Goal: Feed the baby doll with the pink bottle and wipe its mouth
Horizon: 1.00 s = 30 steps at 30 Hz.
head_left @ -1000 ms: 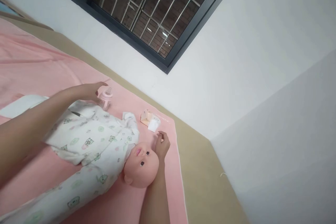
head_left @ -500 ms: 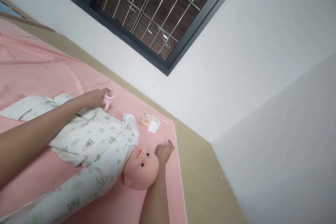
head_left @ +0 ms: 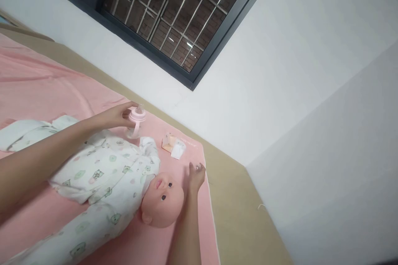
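Two bare hands: both are in play, left hand (head_left: 116, 116) reaching across the doll (head_left: 163, 205), right hand (head_left: 197, 177) out beyond its head.
Left grip: here it is, closed around the baby bottle (head_left: 137, 116), thumb and fingers at the pink collar.
Bottle: it's by the doll's far side, close to the sleeve, teat up, pink handle facing out; whether its base touches the blanket, I cannot tell.
Right grip: fingers bent, a small glint among them; whether they hold anything, I cannot tell.
Right forearm: running up just beside the doll's bald head.
Doll: flat on its back, face up, eyes open, in a white outfit with green and pink prints, the left forearm crossing over it.
Packet (head_left: 168, 143): orange and white, lying between the bottle and the right hand, with a white piece (head_left: 178, 149) against it.
Blanket (head_left: 74, 95): pink, under the doll and packet, spread over the tan surface (head_left: 230, 190).
Backdrop: white wall (head_left: 280, 70), and a dark-framed window (head_left: 105, 18) with metal bars.
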Each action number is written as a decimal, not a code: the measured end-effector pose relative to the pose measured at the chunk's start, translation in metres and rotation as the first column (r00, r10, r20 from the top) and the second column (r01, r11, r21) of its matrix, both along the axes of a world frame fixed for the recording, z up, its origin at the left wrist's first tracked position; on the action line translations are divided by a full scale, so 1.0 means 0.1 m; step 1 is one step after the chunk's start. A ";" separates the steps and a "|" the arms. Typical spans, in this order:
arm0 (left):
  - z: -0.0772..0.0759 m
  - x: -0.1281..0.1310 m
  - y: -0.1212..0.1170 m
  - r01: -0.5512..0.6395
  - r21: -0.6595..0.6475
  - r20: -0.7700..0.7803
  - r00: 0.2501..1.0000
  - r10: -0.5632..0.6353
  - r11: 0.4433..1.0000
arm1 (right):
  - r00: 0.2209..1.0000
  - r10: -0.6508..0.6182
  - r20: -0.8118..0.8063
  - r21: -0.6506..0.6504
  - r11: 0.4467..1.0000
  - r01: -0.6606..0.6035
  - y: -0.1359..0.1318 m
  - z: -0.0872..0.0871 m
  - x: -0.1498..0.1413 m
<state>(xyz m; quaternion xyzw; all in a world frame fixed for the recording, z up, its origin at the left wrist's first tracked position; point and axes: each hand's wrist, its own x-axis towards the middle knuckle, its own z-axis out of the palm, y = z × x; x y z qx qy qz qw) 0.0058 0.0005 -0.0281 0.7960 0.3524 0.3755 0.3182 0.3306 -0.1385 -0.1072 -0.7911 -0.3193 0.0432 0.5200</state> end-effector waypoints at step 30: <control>0.54 0.38 -1.27 0.165 0.203 -0.085 0.985 -0.150 0.965 | 0.723 0.685 0.087 0.297 0.675 -0.676 -0.59 1.29 -1.52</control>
